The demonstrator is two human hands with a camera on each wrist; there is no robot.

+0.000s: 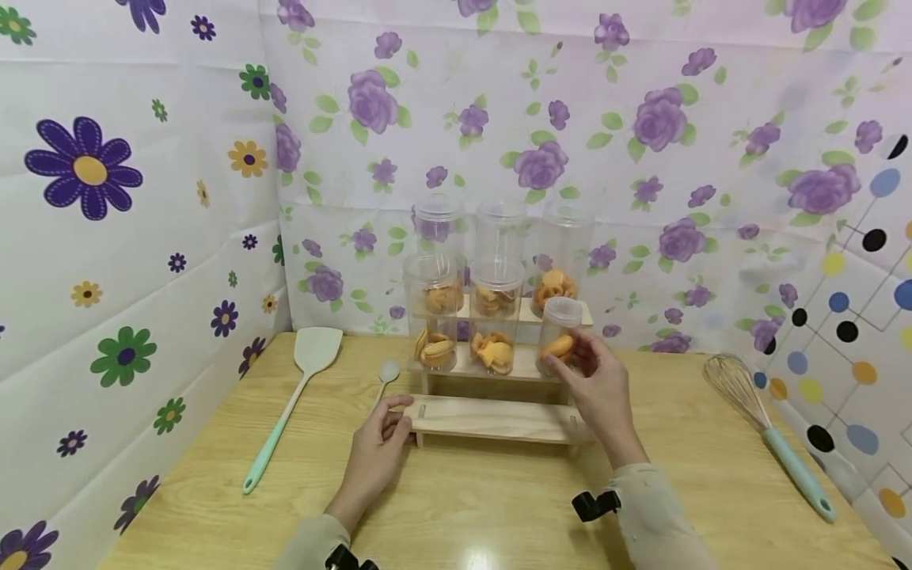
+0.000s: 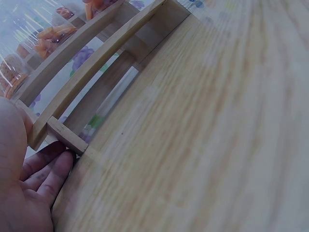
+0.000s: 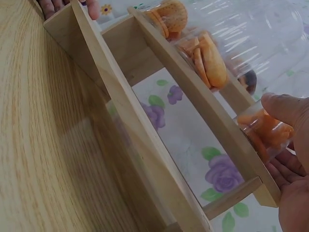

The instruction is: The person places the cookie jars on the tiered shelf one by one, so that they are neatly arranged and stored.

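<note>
A three-step wooden rack (image 1: 492, 418) stands on the table. My right hand (image 1: 602, 388) holds a short clear jar (image 1: 561, 323) of orange snacks at the right end of the middle step, thumb on its near side and fingers behind. In the right wrist view, the jar's base (image 3: 256, 140) is right at the step's edge. My left hand (image 1: 376, 447) grips the left end of the bottom step, its fingers (image 2: 58, 171) curled by the rack's foot. Two taller lidded jars, a left jar (image 1: 431, 309) and a middle jar (image 1: 495, 309), share the middle step.
Three tall clear jars (image 1: 566, 245) with snacks line the top step. Left of the rack lie a turner (image 1: 292, 404) with a mint handle and a small spoon (image 1: 388, 372). A whisk (image 1: 765, 427) lies at the right. Patterned cloth (image 1: 456, 103) hangs behind and at both sides.
</note>
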